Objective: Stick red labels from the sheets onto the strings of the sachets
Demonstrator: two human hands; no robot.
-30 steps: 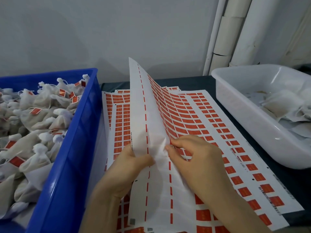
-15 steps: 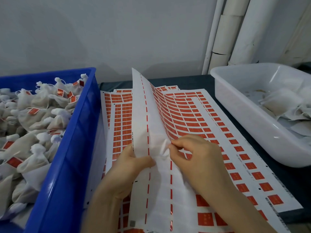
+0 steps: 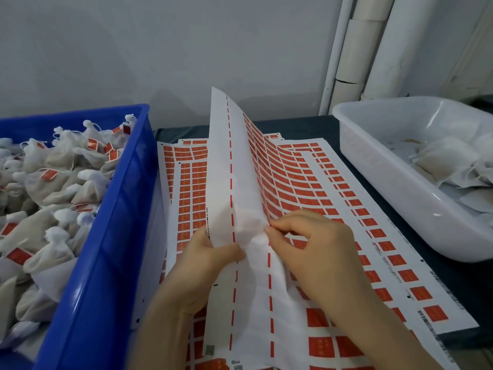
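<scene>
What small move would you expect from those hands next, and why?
Probably peeling one of the red labels loose: the right hand pinches at the edge of the lifted sheet beside them, while the left hand grips that sheet steady. No loose label shows yet.

The left hand (image 3: 210, 263) grips a lifted sheet (image 3: 229, 161), which stands curled above the flat sheets (image 3: 394, 236) of red labels (image 3: 306, 193) on the dark bench (image 3: 306, 126); the right hand (image 3: 314, 252) pinches its crumpled edge. A blue bin (image 3: 106, 236) of labelled sachets (image 3: 53, 182) stands left, a white tub (image 3: 386, 182) right.
</scene>
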